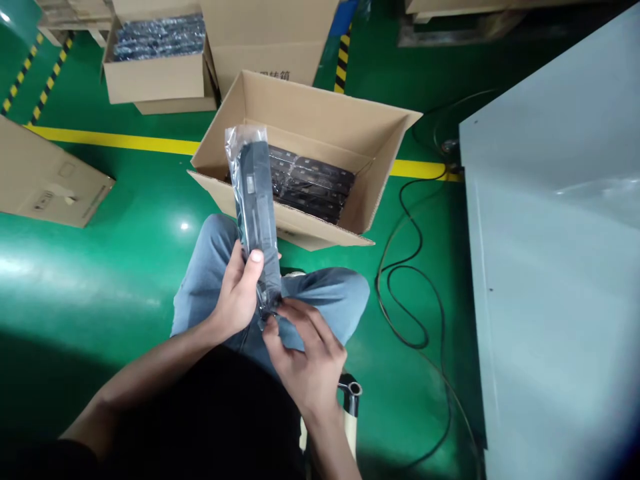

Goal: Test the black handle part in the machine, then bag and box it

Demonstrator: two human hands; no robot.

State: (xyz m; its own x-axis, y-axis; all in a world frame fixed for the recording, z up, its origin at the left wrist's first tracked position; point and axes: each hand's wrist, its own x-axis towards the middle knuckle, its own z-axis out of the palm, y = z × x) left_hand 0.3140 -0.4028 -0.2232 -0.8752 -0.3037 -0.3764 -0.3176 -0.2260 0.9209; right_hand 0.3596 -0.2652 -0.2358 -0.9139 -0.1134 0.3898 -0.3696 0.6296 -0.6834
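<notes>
Our wear, itemised: one black top (210,420), its short sleeve (55,460) plain; one pair of light blue jeans (330,290), creased at the lap.

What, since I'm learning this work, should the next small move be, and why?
Probably let the right hand smooth the near end of the plastic bag: it looks crumpled where that hand touches it, while the left hand holds the bagged black bar.
</notes>
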